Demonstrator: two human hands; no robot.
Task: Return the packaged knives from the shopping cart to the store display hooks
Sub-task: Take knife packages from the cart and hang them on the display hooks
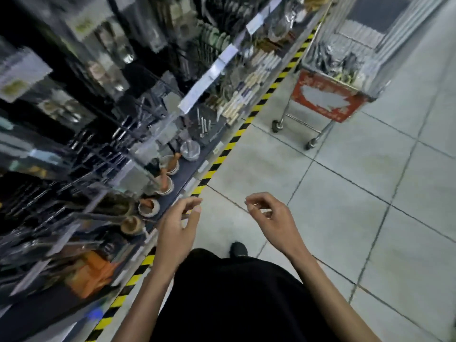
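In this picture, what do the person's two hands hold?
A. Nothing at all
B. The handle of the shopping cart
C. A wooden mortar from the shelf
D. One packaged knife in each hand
A: the left hand and the right hand both show loosely curled fingers with nothing in them, and the shopping cart stands farther ahead, untouched.

dark packaged knives (336,60) lie heaped in the wire shopping cart (325,96), blurred.
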